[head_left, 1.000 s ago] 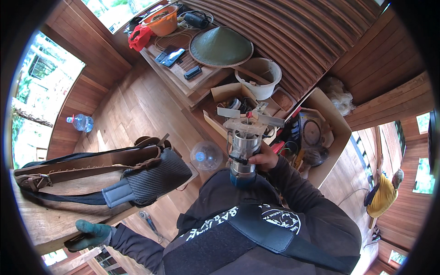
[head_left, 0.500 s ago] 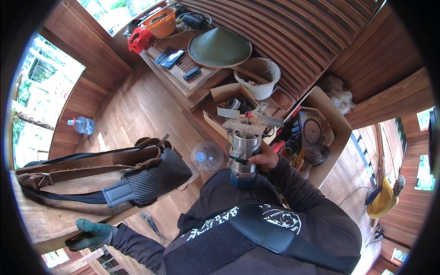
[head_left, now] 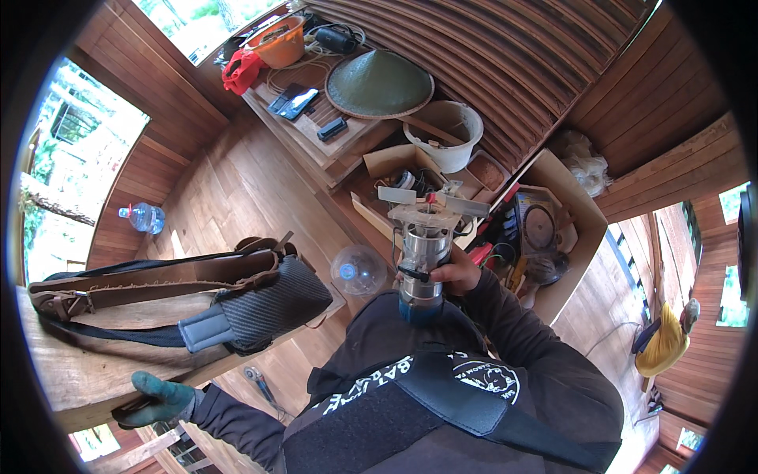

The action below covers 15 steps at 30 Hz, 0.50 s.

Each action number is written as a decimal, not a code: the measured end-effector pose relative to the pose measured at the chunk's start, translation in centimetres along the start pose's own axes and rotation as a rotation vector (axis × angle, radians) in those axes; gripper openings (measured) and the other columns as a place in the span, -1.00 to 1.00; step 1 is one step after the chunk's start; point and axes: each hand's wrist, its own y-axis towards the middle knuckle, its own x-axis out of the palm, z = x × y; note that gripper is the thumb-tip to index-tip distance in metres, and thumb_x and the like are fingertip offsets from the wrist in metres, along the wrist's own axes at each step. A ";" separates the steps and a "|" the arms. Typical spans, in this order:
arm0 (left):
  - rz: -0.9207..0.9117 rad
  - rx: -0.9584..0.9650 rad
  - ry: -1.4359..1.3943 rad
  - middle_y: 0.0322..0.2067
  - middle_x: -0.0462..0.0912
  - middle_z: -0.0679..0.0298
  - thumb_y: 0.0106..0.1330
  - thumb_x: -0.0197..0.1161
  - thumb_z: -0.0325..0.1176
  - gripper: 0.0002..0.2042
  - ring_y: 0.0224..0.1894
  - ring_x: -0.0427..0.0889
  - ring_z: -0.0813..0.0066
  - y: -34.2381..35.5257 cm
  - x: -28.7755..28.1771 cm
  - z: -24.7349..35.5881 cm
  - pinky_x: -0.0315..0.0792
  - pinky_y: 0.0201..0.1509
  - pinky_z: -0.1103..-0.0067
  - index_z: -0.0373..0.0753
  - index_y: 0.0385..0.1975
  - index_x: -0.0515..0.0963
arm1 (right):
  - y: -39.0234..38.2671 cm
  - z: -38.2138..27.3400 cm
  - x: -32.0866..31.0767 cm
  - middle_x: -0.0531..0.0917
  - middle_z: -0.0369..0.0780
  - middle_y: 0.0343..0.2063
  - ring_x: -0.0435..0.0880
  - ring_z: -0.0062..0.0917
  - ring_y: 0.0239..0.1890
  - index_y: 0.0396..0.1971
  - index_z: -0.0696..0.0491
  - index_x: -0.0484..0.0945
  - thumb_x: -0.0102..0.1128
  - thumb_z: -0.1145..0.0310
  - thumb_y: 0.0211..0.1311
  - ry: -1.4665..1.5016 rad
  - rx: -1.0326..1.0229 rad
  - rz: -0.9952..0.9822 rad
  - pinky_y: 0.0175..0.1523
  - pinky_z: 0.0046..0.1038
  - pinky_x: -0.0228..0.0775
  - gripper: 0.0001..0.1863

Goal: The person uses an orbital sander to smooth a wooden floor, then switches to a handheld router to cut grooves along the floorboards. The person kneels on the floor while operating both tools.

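Observation:
A compact silver-and-blue power tool [head_left: 420,308], perhaps a router, stands upright against my body, with a clear plate [head_left: 412,213] and metal pieces on top. My bare right hand [head_left: 454,275] is closed around its metal middle. At the lower left, my left hand [head_left: 158,399], in a teal-and-black glove, grips the edge of a wooden board [head_left: 95,359]. On that board lies an open leather-and-black bag [head_left: 268,304] with straps and a buckle. Beside the tool sits a clear plastic jug [head_left: 357,270].
Ahead, a wooden platform [head_left: 339,146] carries a green conical hat [head_left: 377,83], orange basin [head_left: 280,43], phone and cables. A white bucket [head_left: 446,134] and cardboard box [head_left: 580,237] of tools stand right. A water bottle [head_left: 146,217] is by the left wall; yellow cloth [head_left: 663,347] hangs right.

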 end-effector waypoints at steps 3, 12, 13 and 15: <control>-0.019 -0.003 -0.001 -0.05 0.27 0.01 0.25 0.47 0.25 -0.06 0.11 0.54 -0.01 0.1 -0.2 -0.2 0.63 0.13 0.20 -0.52 0.24 0.23 | -0.1 0.1 -0.1 0.67 -0.02 0.11 0.73 -0.16 0.16 0.34 0.18 0.37 0.54 0.34 -0.06 0.005 0.005 -0.005 0.33 -0.05 0.54 -0.12; -0.006 -0.009 -0.018 -0.01 0.28 -0.02 0.22 0.51 0.20 -0.04 0.15 0.54 -0.03 0.0 -0.2 -0.9 0.65 0.18 0.19 -0.54 0.27 0.23 | -0.4 0.4 -0.1 0.68 -0.02 0.11 0.73 -0.18 0.16 0.33 0.17 0.38 0.54 0.31 -0.04 -0.012 -0.012 0.023 0.32 -0.08 0.55 -0.13; -0.002 -0.027 -0.014 0.00 0.28 -0.02 0.22 0.51 0.20 -0.04 0.15 0.53 -0.02 0.0 -0.3 -1.1 0.64 0.18 0.19 -0.54 0.28 0.22 | -0.4 0.4 -0.1 0.68 -0.02 0.10 0.73 -0.18 0.15 0.33 0.17 0.38 0.54 0.30 -0.04 -0.007 -0.009 0.021 0.32 -0.08 0.55 -0.13; -0.008 0.009 -0.012 -0.01 0.27 -0.01 0.23 0.50 0.21 -0.04 0.14 0.53 -0.01 0.0 -0.3 -1.3 0.64 0.17 0.19 -0.52 0.28 0.22 | -0.3 0.5 0.0 0.68 -0.02 0.10 0.73 -0.19 0.15 0.33 0.17 0.38 0.54 0.29 -0.04 -0.002 -0.010 0.018 0.32 -0.09 0.55 -0.13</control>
